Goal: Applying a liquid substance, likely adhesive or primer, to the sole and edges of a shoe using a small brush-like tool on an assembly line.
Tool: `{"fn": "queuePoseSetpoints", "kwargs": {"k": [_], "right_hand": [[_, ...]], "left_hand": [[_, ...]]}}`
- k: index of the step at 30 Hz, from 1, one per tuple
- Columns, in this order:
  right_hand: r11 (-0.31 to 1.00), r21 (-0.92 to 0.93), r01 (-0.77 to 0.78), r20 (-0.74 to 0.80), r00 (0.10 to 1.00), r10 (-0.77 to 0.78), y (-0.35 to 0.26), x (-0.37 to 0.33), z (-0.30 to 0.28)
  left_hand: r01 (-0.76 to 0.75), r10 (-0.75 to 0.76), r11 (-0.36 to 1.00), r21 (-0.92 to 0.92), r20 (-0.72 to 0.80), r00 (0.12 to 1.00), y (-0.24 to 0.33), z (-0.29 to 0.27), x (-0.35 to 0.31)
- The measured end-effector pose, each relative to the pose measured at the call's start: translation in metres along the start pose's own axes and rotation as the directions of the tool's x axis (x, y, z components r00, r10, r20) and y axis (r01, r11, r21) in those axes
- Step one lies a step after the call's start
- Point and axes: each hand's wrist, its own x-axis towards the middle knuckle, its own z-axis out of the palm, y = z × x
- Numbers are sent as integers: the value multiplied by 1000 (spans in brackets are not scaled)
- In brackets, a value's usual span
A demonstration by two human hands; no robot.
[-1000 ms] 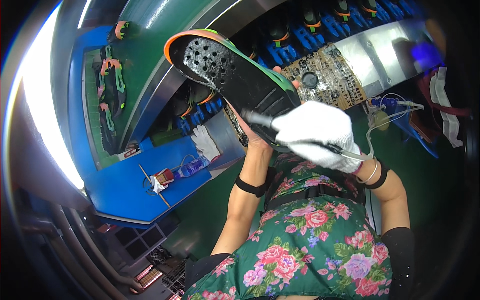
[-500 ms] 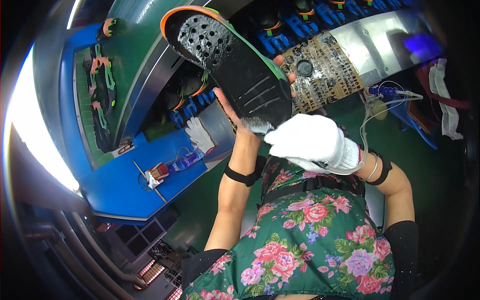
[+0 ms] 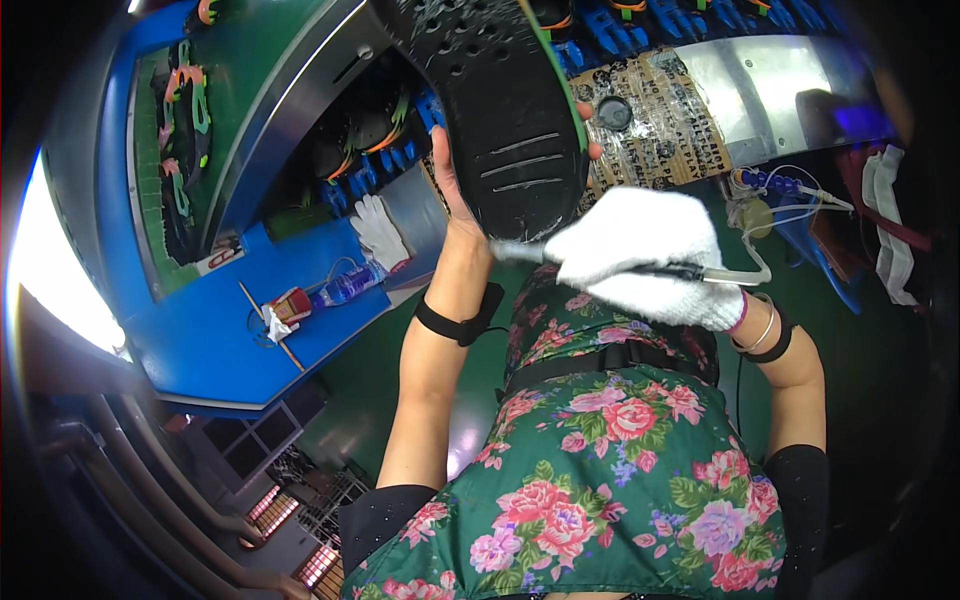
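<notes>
A black shoe sole (image 3: 512, 130) with a green edge is held up, its wet-looking inner face toward me. It has round holes at the far end and raised bars near the close end. My bare left hand (image 3: 456, 195) grips it from behind, thumb at the left edge and fingertips showing at the right. My right hand (image 3: 640, 250), in a white knit glove, is closed round a brush (image 3: 518, 252) with a clear tube (image 3: 745, 276) running from its handle. The bristles are at the sole's near rim; whether they touch is unclear.
Left, a blue bench (image 3: 215, 340) bears a white glove (image 3: 378, 232), a plastic bottle (image 3: 350, 284) and a red can (image 3: 290, 304) with a stick. Ahead stand a taped cardboard sheet (image 3: 655, 120), a metal plate (image 3: 770, 95) and blue racks (image 3: 615, 35) of shoes. More soles (image 3: 185, 130) lie far left.
The sole has risen in view and turned more upright. The brush has shifted from the sole's lower left part to its near rim. My left hand still holds the sole.
</notes>
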Motion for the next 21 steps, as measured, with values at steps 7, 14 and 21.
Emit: {"fn": "queuePoseSetpoints", "kwargs": {"k": [7,14,21], "right_hand": [[986,-111,121,183,978,-99,-6,-13,12],[937,-296,186,152,978,-146,-4,-3,1],[994,-26,103,242,966,-94,-9,-8,9]], "left_hand": [[95,-93,993,69,-26,995,10,-12,-4],[224,-120,919,325,-311,943,22,-14,-12],[141,-110,986,86,-294,949,32,-22,-19]]}}
